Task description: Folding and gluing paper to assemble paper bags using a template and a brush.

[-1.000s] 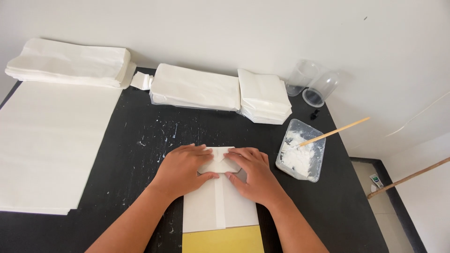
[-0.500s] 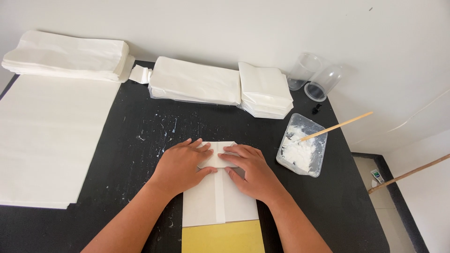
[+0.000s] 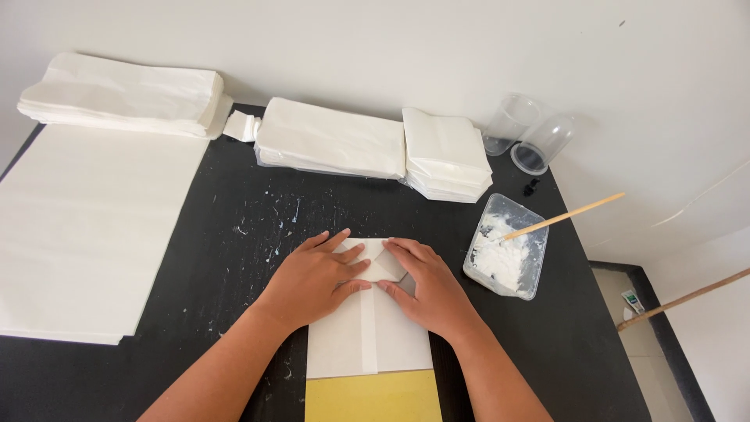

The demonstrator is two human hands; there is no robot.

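hands flat and side by side sit at the top end of a white folded paper piece (image 3: pixel 367 328) that lies on the black table (image 3: pixel 234 234), close to the person's edge. the left hand (image 3: pixel 312 280) is spread open, palm down, fingers fanned toward the upper right; it grips nothing and only presses on the paper. the right hand (image 3: pixel 426 287) is likewise open and pressing, its fingers aimed up and left, so the two sets of fingertips nearly meet over angled folds at the paper's top. that flat, weighted pose looks suited to holding creases down, as a judgement. a seam runs lengthwise down the middle of the paper, and a yellow sheet (image 3: pixel 373 397) shows just below its near end, whether under it or abutting i cannot tell. a clear tub of white paste (image 3: pixel 505 256) stands just to the right of the right hand, with a wooden stick (image 3: pixel 562 217) leaning out of it, near enough to reach without shifting. along the far edge lie a stack of white folded pieces (image 3: pixel 328 141) and a smaller stack (image 3: pixel 445 152) touching it, and two clear plastic cups (image 3: pixel 525 134) lie tipped at the corner. a large white sheet (image 3: pixel 86 227) covers the table's left side, with another pile of white paper (image 3: pixel 121 94) beyond it. pale smears fleck the dark surface above the hands.
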